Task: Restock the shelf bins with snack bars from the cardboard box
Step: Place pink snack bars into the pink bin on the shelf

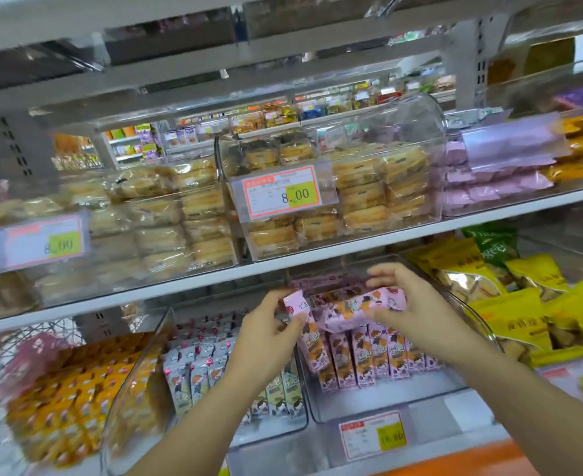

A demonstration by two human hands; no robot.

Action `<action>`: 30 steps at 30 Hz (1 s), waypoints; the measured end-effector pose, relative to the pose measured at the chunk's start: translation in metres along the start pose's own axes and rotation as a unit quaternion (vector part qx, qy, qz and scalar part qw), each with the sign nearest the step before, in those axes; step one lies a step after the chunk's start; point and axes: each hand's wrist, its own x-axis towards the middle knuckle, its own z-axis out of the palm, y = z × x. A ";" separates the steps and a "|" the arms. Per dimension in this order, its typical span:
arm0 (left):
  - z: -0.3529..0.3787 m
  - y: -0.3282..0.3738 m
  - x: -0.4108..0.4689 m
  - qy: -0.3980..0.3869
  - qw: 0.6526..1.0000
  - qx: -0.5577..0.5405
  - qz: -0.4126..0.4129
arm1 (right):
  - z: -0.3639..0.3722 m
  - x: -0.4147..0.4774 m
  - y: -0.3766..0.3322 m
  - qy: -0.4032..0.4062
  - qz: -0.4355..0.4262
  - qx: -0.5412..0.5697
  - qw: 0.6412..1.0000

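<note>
My left hand pinches a pink snack bar by its end, just above the left edge of a clear shelf bin. My right hand grips a small bundle of pink snack bars lying crosswise over the same bin. Inside that bin stand rows of pink and orange snack bars, upright and close together. The cardboard box is out of view.
Left of it, a second clear bin holds white and pink bars, and orange packs fill the bin beyond. Yellow and green snack bags lie to the right. The shelf above carries bins of wrapped pastries with price tags.
</note>
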 end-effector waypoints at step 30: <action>0.024 -0.035 0.007 -0.087 0.994 0.065 0.022 | 0.063 0.019 0.016 -0.182 0.024 -0.107 0.977</action>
